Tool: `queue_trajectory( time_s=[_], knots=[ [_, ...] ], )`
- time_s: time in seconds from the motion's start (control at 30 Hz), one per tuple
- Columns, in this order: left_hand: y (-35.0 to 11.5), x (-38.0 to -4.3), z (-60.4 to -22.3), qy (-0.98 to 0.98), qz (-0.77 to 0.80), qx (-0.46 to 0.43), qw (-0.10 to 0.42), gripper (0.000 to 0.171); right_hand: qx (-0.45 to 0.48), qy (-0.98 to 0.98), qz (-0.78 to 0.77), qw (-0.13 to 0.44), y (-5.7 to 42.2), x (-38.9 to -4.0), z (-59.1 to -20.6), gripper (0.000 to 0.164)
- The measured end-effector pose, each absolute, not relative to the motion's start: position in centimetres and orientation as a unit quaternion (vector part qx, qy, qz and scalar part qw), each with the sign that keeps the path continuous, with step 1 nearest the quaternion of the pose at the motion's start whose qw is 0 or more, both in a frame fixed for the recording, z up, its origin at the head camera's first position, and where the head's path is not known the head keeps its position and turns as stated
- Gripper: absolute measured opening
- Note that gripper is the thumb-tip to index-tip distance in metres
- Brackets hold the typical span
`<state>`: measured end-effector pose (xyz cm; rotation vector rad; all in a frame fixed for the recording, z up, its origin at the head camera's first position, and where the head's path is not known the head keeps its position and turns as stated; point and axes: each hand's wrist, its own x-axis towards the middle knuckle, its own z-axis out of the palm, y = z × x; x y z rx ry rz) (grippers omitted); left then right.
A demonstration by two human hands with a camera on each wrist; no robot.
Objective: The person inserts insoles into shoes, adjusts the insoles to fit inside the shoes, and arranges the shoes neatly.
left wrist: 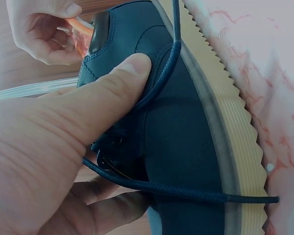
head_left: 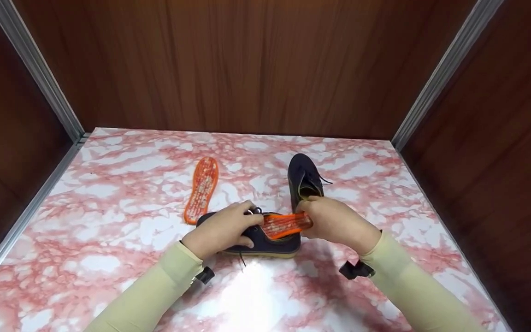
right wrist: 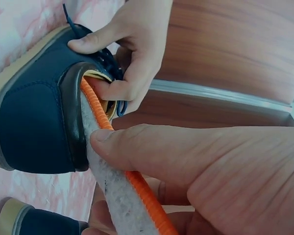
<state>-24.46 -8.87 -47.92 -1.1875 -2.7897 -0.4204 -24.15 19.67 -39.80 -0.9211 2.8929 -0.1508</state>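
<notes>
A dark navy lace-up shoe point(head_left: 265, 246) lies sideways on the table, toe to the left. My left hand point(head_left: 228, 228) grips it over the lacing; in the left wrist view the thumb presses the shoe's side. An orange-edged insole point(head_left: 286, 225) sits partly inside the shoe's opening, its front hidden within. My right hand point(head_left: 334, 221) pinches the insole's heel end, thumb on top, as the right wrist view shows the insole's grey fuzzy face point(right wrist: 120, 196). One left finger reaches into the shoe's mouth beside the insole.
Another navy shoe point(head_left: 303, 173) stands behind my right hand, toe pointing away. A second orange insole point(head_left: 202, 189) lies flat at the left. The table top point(head_left: 109, 207) has a red and white marbled pattern, with brown wood-grain panels point(head_left: 247, 69) on three sides.
</notes>
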Motion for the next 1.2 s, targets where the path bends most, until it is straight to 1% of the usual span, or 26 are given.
queue_trajectory(
  time_s=[0.33,0.73,0.93,1.2],
  knots=[
    [-8.8,-24.7,-48.0,-0.911,-0.139,-0.387,0.037,0.042,-0.32,0.944,-0.063,0.038,19.5,-24.1,-40.2,0.029],
    [-8.8,-24.5,-47.9,-0.913,-0.135,-0.383,0.034,0.043,-0.308,0.948,-0.059,0.055,19.5,-24.2,-39.9,0.032],
    [-8.9,-24.5,-47.9,-0.914,-0.135,-0.382,0.031,0.042,-0.308,0.948,-0.054,0.058,19.7,-24.2,-39.5,0.029],
    [-8.9,-24.5,-48.0,-0.911,-0.142,-0.385,0.033,0.043,-0.288,0.953,-0.055,0.071,20.0,-24.1,-39.1,0.035]
  ],
)
